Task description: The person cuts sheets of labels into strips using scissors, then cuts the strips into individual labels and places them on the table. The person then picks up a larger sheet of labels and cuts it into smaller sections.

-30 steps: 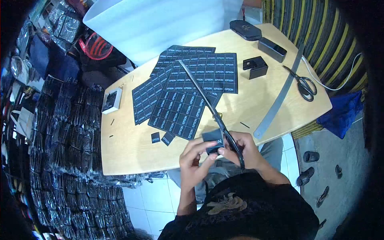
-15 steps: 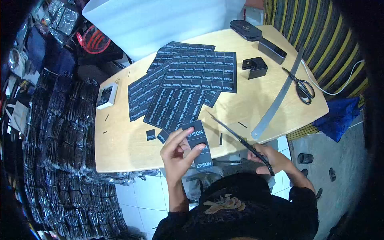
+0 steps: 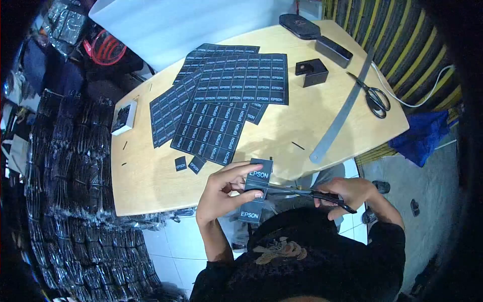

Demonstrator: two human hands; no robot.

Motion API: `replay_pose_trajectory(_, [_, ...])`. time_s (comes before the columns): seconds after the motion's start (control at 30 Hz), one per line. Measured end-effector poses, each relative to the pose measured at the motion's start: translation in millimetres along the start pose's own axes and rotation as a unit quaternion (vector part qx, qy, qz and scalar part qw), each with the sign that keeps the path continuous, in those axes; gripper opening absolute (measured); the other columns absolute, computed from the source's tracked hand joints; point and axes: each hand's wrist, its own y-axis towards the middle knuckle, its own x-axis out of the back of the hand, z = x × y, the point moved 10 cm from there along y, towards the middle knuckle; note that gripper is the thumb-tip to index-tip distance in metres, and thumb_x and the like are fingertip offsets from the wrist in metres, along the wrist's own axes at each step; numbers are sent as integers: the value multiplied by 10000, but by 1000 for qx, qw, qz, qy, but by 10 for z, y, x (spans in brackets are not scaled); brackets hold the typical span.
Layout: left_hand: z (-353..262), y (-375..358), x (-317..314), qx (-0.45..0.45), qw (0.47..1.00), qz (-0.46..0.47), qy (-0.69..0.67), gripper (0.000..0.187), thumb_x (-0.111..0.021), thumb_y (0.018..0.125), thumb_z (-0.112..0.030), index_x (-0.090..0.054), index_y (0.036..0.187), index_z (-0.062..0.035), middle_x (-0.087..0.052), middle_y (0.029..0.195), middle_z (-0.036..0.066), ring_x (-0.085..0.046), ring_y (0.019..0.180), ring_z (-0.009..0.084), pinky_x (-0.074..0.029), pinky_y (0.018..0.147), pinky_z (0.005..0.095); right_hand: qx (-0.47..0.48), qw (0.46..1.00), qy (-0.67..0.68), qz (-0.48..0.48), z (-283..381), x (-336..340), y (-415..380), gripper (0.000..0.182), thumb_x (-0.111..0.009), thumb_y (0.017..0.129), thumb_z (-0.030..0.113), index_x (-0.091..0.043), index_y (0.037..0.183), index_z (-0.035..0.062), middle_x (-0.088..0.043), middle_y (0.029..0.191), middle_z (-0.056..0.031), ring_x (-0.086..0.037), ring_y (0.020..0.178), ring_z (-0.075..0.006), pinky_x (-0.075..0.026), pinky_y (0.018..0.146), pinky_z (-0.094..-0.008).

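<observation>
My left hand (image 3: 220,194) pinches a short dark strip of EPSON labels (image 3: 256,182) between thumb and fingers, just off the table's front edge. Wrapped round the handles of black scissors (image 3: 329,197) is my right hand (image 3: 351,192). The blades point left and meet the strip's right edge, between two printed labels. Beyond my hands, overlapping dark sheets of EPSON labels (image 3: 241,78) lie on the table. Two cut pieces rest near the sheets' lower corner, a square label (image 3: 180,163) and a tilted label (image 3: 196,164).
On the wooden table (image 3: 282,136) lie a long metal ruler (image 3: 342,110), a second pair of scissors (image 3: 372,95), a black notched block (image 3: 312,73), a dark oblong box (image 3: 333,52) and a small white box (image 3: 124,118). Bundled dark goods (image 3: 90,171) are stacked at left.
The scissors have swung down and left, so their blades now meet the strip. My left hand has turned the strip slightly. The whole view has shifted a little.
</observation>
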Motion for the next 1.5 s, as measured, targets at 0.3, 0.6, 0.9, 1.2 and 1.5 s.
replay_pose_trajectory(0.3, [73,-16,-55,27,1000,8,0,500,-726,651,77,-570,1122,14,-531,1131,119,-600,898,145,-533,728,221,-24,998,33,46,-12,-37,49,451,-666,759,435,-560,929,31,-504,618,-3,-489,543,-142,-378,494,-300])
replay_pose_trajectory(0.6, [128,-5,-66,50,999,13,5,496,-735,649,61,-577,1116,8,-539,1135,113,-595,915,143,-528,729,218,-32,996,55,56,-87,-63,50,462,-709,716,400,-560,936,22,-438,627,41,-438,554,-91,-339,493,-264])
replay_pose_trajectory(0.9, [55,19,-106,39,999,20,33,501,-761,638,11,-598,1110,-30,-553,1132,101,-584,873,93,-505,646,169,-28,997,45,55,-51,-61,48,480,-639,772,486,-567,911,32,-531,632,-11,-508,553,-135,-382,485,-292])
replay_pose_trajectory(1.2, [97,10,-132,46,998,32,35,501,-762,638,17,-598,1109,-23,-549,1125,90,-580,849,83,-491,641,168,-14,998,31,54,-16,-55,53,431,-638,789,441,-568,903,31,-527,637,-18,-510,572,-139,-391,507,-296])
replay_pose_trajectory(1.5, [124,6,-138,51,998,33,18,508,-754,634,44,-593,1112,-18,-546,1130,88,-587,844,87,-498,651,169,-2,998,31,54,-15,-60,52,397,-627,807,420,-569,849,30,-528,628,-21,-503,559,-131,-389,498,-292])
